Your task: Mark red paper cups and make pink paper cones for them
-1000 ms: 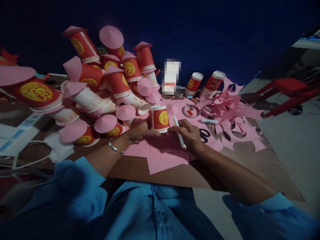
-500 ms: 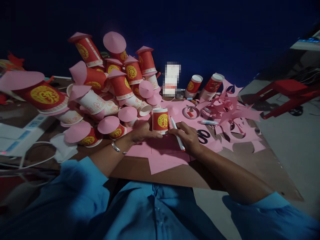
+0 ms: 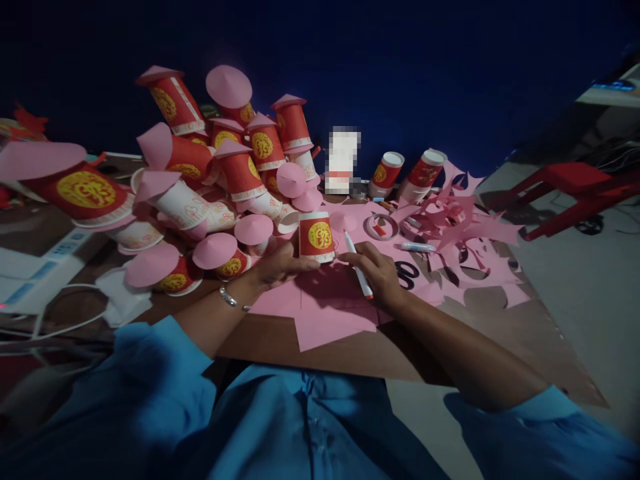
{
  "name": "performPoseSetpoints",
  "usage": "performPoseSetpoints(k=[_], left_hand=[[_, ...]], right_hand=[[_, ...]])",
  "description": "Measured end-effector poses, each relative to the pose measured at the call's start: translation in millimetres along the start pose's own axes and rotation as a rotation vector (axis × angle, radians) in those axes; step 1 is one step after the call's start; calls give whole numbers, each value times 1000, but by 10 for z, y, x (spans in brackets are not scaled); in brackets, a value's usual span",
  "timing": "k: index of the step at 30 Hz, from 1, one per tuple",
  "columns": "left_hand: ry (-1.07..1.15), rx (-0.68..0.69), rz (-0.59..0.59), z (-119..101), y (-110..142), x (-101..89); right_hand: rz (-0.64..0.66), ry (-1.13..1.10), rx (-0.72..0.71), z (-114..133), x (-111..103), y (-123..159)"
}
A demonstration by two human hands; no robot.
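My left hand [image 3: 283,265] is closed round the lower left side of a red paper cup [image 3: 316,239] with a yellow emblem and white bands. In my right hand [image 3: 377,272] is a white marker [image 3: 359,275], held slantwise with its reddish tip pointing up. The right fingertips are close to the cup's lower right edge; whether they touch it I cannot tell. Pink paper sheets [image 3: 325,320] lie beneath both hands. Black-handled scissors [image 3: 407,273] rest just right of my right hand, partly hidden by it.
Left of my hands is a heap of cups with pink paper cones [image 3: 240,167]. A roll of tape [image 3: 381,227], a glue tube [image 3: 417,247] and pink paper scraps [image 3: 460,227] lie to the right. Two cup stacks [image 3: 423,177] stand behind. A red stool [image 3: 565,190] is beyond the table.
The cup has shifted slightly left and up in my left hand, tilting a little. The marker stays in my right hand, now slightly farther from the cup.
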State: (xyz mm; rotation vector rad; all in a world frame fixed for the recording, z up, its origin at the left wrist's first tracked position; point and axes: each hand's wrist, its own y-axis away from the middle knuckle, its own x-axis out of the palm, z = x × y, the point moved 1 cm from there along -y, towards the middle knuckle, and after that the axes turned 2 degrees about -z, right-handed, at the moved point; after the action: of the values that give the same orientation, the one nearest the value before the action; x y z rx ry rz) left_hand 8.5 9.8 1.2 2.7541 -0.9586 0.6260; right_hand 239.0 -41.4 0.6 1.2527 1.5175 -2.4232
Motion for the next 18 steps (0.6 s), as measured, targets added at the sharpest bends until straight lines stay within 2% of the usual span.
performPoseSetpoints(k=[10,18], left_hand=[[-29,-36,-5,17,15,-19],[-13,-15,-8,0,-4,2]], right_hand=[[36,44,35,-34,31,42],[58,53,58,-72,52,83]])
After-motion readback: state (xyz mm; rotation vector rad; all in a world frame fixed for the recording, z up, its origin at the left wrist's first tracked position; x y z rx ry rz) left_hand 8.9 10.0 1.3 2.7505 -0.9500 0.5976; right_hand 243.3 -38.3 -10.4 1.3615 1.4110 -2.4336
